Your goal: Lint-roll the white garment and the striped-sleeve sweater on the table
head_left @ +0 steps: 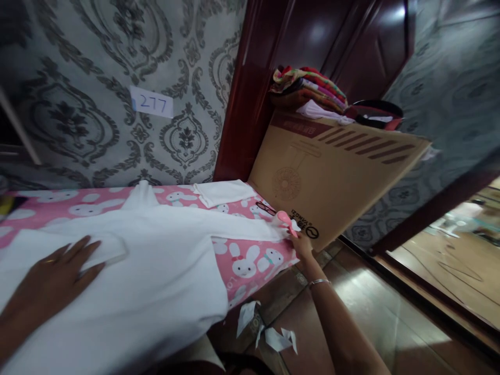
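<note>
A white long-sleeved garment [156, 265] with a high collar lies spread over a pink rabbit-print cloth [244, 276]. My left hand [66, 273] rests on the garment's near sleeve at the left, fingers stretched out, a ring on one of them. The other sleeve reaches right, toward my right hand [301, 245], whose fingers close on a pink object with a rounded end [284, 217] beside the cuff. Something pale and see-through lies against that object; its kind is unclear. Dark-framed glasses [266, 209] are just beyond it.
A folded white cloth [226, 192] lies at the back of the surface. Behind my right hand leans a large cardboard box [332, 177], with folded colourful fabrics [308, 88] on top. Torn paper scraps [278, 339] litter the tiled floor. A paper marked 277 [152, 102] hangs on the wall.
</note>
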{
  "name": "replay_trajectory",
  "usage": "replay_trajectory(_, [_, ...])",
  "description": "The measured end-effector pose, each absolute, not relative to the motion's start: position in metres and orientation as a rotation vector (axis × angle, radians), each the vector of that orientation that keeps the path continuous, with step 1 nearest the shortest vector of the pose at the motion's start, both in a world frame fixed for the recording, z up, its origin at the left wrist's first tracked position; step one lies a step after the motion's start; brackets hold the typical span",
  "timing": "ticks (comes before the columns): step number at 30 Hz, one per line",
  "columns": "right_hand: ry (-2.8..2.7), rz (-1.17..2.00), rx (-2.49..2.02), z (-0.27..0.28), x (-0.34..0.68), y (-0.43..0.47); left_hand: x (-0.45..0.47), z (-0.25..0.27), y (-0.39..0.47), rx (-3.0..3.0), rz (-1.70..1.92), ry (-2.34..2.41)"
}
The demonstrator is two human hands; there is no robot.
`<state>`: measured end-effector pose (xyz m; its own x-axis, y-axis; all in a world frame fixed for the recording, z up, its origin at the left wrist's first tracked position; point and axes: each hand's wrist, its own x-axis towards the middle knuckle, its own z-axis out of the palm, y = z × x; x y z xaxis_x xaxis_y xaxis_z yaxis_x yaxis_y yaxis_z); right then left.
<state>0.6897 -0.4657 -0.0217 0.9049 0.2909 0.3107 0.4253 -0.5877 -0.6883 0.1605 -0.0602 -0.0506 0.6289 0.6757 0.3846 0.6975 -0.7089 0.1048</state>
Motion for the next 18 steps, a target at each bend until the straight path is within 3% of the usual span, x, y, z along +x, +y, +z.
replay_trajectory(8, [-0.458, -0.234, -2.172, -0.007, 0.67, -0.443, 0.159, -0.02, -0.092, -2.837, -0.611, -1.256])
replay_trajectory(14, [-0.69, -0.228, -1.963, 0.047, 0.594, -0.357, 0.177, 0.011, -0.11, -3.011, -1.196, -1.217])
replay_trajectory(18, [-0.999, 0.294, -1.439, 0.097, 0.493, -0.298, 0.196, 0.035, -0.122, -3.38, -1.925, -1.937])
